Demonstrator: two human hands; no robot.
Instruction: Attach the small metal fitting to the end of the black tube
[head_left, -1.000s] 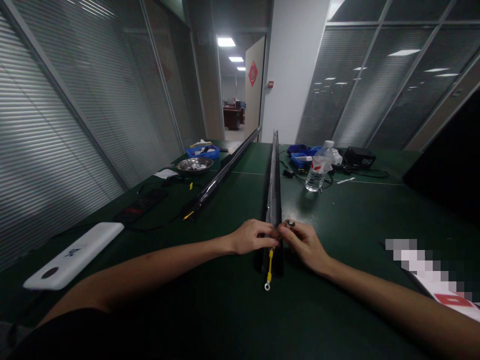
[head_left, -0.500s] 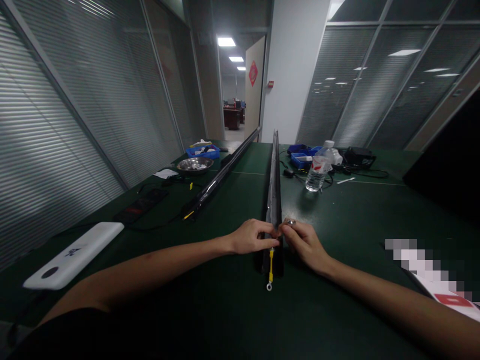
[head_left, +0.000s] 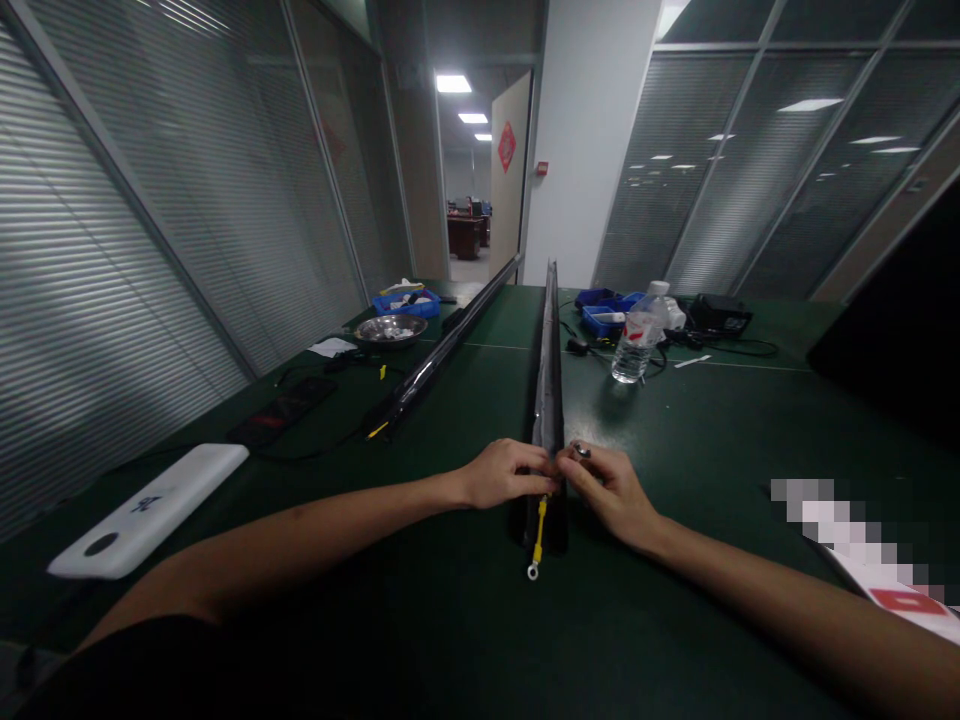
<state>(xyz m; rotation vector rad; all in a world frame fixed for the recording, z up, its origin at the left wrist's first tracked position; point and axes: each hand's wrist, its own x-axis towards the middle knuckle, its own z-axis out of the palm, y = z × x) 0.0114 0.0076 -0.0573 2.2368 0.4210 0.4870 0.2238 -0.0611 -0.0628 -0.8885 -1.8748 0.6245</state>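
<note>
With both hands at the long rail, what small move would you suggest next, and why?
I'd perhaps have the right hand gently straighten the yellow lead, since it slants from near the left hand past the near end of the rail.

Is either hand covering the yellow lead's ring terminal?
No, the ring terminal shows whole, nearer the camera than left hand and right hand.

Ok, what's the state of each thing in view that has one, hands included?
Left hand: fingers bent, exact grip hidden
Right hand: fingertips together, contents hidden
Long channel between hands: lying lengthwise
Yellow wire lead: ring-terminal end sticking out, unattached
Water bottle: upright, capped
Steel bowl: upright, small items inside
Door: open
Ceiling lights: on
</note>
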